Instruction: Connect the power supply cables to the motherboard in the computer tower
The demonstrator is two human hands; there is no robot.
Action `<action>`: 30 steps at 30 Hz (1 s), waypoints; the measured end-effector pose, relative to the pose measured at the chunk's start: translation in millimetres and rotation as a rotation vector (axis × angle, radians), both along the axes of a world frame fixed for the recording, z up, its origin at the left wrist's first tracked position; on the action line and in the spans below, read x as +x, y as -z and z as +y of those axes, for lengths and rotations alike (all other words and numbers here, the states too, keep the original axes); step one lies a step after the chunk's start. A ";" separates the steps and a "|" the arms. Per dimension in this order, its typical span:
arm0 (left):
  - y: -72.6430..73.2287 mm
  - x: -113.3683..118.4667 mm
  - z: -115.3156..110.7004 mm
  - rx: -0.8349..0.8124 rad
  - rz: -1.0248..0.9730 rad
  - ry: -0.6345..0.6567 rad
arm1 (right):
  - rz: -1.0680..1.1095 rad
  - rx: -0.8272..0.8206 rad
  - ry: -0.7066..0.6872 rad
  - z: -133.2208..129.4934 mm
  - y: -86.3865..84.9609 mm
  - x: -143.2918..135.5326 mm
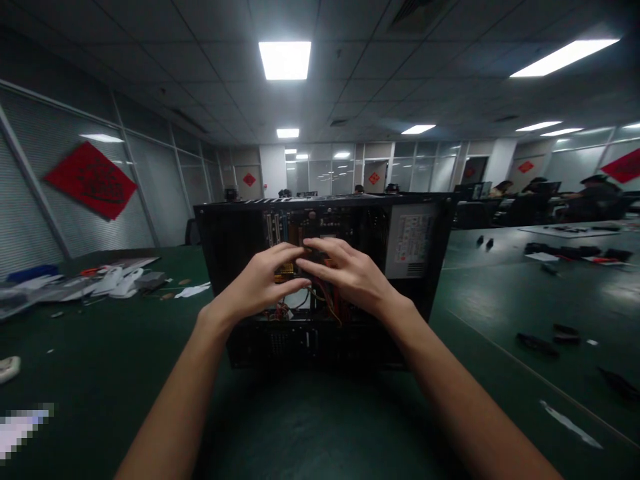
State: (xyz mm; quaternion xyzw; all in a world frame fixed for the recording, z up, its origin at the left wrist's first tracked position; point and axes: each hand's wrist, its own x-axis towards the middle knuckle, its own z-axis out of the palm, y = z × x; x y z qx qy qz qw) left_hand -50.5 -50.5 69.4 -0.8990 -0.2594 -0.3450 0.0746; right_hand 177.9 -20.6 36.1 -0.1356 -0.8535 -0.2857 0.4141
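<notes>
A black computer case [240,345] stands with its open side facing me on the green table. My left hand [263,279] is in front of the opening, its thumb and fingers bent toward the middle; whether its fingertips hold anything is too small to tell. Beside it, my right hand [350,272] reaches in from the right with fingers pointing left, nearly touching the left fingertips. Red and yellow cables [330,303] hang just below the hands. A labelled silver power supply [411,241] sits at the upper right inside the case.
The green table [125,353] carries papers and plastic bags [117,281] at the left. Dark small parts [537,344] and a clear strip [570,423] lie at the right. People [595,193] sit at desks in the right background.
</notes>
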 end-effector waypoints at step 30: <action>82.4 32.8 75.1 -0.030 0.046 -0.203 | 0.142 -0.439 0.415 45.5 54.5 18.1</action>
